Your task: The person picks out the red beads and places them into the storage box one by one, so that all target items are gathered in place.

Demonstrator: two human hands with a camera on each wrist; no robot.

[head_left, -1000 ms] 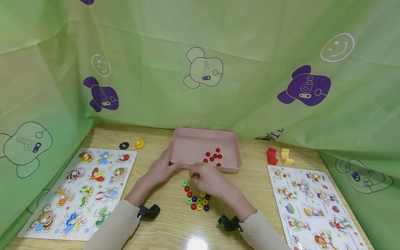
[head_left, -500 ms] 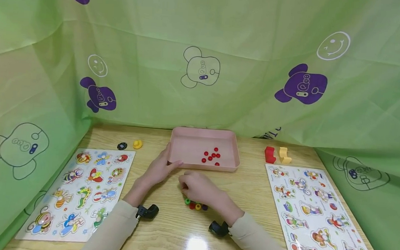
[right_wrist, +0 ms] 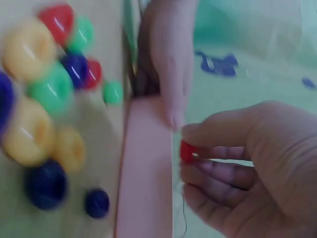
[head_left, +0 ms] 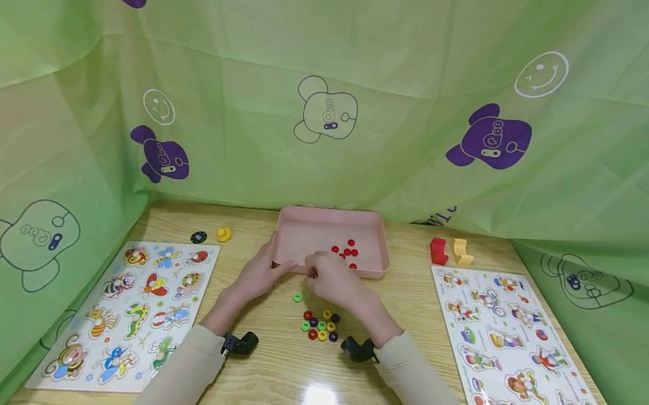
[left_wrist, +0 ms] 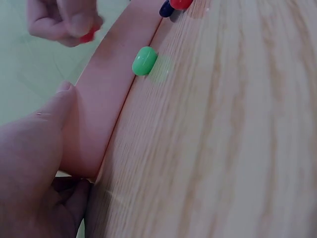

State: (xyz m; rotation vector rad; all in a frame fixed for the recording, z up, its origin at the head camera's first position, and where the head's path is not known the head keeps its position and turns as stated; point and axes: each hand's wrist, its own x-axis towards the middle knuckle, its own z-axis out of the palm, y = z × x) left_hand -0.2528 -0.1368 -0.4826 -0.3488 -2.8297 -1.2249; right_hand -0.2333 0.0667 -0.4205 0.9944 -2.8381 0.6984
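Note:
A red bead (right_wrist: 186, 151) is pinched between the thumb and fingers of my right hand (head_left: 334, 281), held over the front rim of a pink tray (head_left: 304, 232). At the tray's front left corner my left hand (head_left: 259, 274) holds on, its thumb along the front wall and its fingers down the left side. Several red beads (head_left: 351, 242) lie on the right part of the tray floor. In front of the tray, a cluster of red, green, yellow and dark purple beads (head_left: 322, 327) sits on the wooden table. One green bead (head_left: 298, 298) lies apart, nearer the tray.
A picture puzzle board with insects (head_left: 136, 315) lies at left, another with figures (head_left: 518, 348) at right. Behind them are a black disc (head_left: 199, 237), a yellow duck (head_left: 224, 234), a red block (head_left: 438, 251) and a yellow block (head_left: 461, 252). Green cloth (head_left: 249, 147) walls the table.
My right hand went down to the bead cluster, took a red bead and came back up to the tray's front rim. My left hand stays at the tray corner.

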